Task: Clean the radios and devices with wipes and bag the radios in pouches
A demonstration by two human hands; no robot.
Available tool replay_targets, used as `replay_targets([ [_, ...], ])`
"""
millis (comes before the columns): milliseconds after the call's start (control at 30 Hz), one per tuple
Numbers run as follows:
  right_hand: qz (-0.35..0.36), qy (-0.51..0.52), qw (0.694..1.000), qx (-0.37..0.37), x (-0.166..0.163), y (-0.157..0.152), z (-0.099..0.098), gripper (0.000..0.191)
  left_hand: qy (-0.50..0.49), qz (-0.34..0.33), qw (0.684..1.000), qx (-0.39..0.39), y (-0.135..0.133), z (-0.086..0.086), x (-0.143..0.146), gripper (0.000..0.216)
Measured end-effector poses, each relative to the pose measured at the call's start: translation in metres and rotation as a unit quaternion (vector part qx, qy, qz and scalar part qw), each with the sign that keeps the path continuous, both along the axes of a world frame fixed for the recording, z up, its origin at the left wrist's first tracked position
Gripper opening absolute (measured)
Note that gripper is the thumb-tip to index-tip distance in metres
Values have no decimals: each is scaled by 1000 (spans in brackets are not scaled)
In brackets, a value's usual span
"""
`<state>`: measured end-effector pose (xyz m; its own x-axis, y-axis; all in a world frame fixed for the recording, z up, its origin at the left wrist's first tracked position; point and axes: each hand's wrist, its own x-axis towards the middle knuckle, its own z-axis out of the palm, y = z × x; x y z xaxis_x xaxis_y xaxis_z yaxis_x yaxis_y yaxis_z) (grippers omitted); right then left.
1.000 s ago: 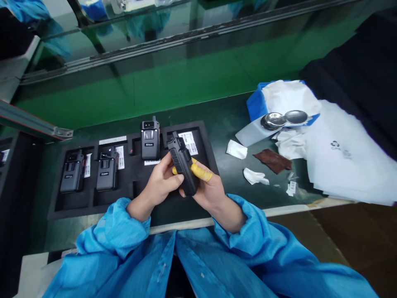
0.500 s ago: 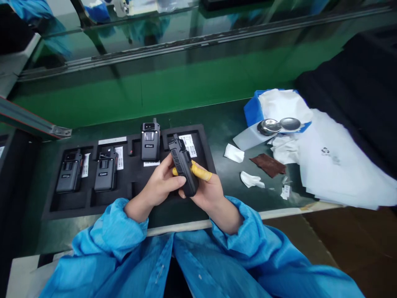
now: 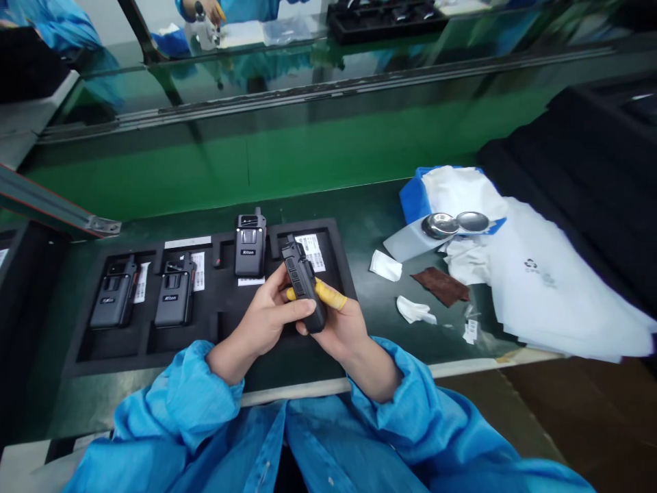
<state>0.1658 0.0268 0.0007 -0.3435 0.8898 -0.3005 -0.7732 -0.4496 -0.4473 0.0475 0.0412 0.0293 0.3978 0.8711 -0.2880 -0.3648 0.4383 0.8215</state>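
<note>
Green bench (image 3: 369, 205), radio (image 3: 250, 243) seemingly marked Riton, left hand (image 3: 267, 318), right hand (image 3: 343, 329) clasping handset (image 3: 302, 291)

Handset (image 3: 304, 287), centre: black, ribbed side.
Finger cots (image 3: 329, 296), centre: yellow.
Sleeves (image 3: 189, 397), bottom: bright blue.
Tray (image 3: 128, 342), left of centre: black.
Three units (image 3: 250, 244) in it: black, white lettering.
Labels (image 3: 311, 251): white, black print.
Belt (image 3: 369, 205), centre: dark green.
Wall (image 3: 308, 150) above it: brighter green.
Rag (image 3: 440, 285), right of centre: brown.
Wipes (image 3: 386, 266) beside it: white.
Dishes (image 3: 440, 224), right: silver.
Box (image 3: 410, 198): blue.
Sheets (image 3: 554, 301), right: white, grey recycling mark.
Cloth (image 3: 590, 157), upper right: black.
Floor (image 3: 590, 411), lower right: brown.
</note>
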Motion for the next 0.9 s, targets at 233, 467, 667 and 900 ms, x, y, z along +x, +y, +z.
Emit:
replay_targets([
  [233,16,27,998,-53,5,2,2,23,-24,-41,999,-13,0,0,-5,68],
  [467,27,20,997,-66,5,2,4,29,-49,-55,997,-6,0,-2,-7,65],
  [667,12,-8,1000,0,1,-1,3,14,-59,-55,997,8,0,-1,-5,54],
  [900,-7,-3,1000,7,-2,-2,1,17,-13,-62,997,55,-2,-3,-8,48],
])
